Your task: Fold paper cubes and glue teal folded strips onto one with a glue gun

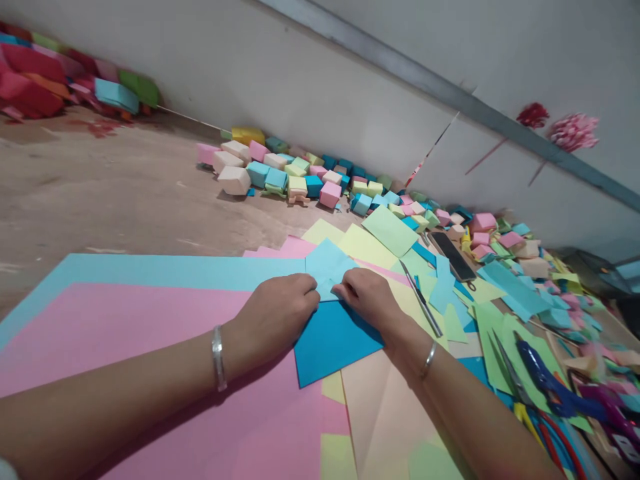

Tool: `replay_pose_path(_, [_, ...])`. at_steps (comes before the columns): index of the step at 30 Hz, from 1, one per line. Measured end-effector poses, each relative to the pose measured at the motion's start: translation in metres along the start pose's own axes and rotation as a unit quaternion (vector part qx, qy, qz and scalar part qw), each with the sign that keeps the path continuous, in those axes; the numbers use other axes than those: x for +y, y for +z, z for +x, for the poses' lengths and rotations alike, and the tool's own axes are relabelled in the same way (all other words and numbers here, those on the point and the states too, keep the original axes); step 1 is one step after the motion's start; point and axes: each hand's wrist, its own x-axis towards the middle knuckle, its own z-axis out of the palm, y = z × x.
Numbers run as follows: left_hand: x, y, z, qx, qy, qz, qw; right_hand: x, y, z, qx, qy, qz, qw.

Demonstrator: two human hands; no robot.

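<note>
A light blue sheet of paper (pixel 327 257) lies between my two hands, on top of a darker blue sheet (pixel 335 343). My left hand (pixel 283 307) is closed, its curled fingers gripping the light blue paper's left edge. My right hand (pixel 370 297) pinches the same paper at its right side, thumb and forefinger together. A small fold or crease shows in the paper between them. Under the left forearm spreads a large pink sheet (pixel 175 373), with a large light blue sheet (pixel 175 270) beneath it.
Rows of small folded paper boxes (pixel 275 175) line the wall, and larger red ones (pixel 30 83) sit far left. To the right lie a pen-like tool (pixel 423 303), a phone (pixel 453 257), scissors (pixel 515 373), a blue glue gun (pixel 545 380) and green paper scraps (pixel 493 343).
</note>
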Motion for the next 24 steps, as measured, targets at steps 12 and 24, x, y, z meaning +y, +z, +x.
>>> replay_pose_path(12, [0.005, -0.007, 0.000, 0.017, 0.038, 0.031, 0.999, 0.003, 0.003, 0.001, 0.018, 0.007, 0.051, 0.999])
replay_pose_path(24, [0.012, -0.018, 0.002, -0.028, 0.047, 0.055, 0.997, 0.006, 0.003, -0.001, 0.019, 0.024, 0.140, 0.990])
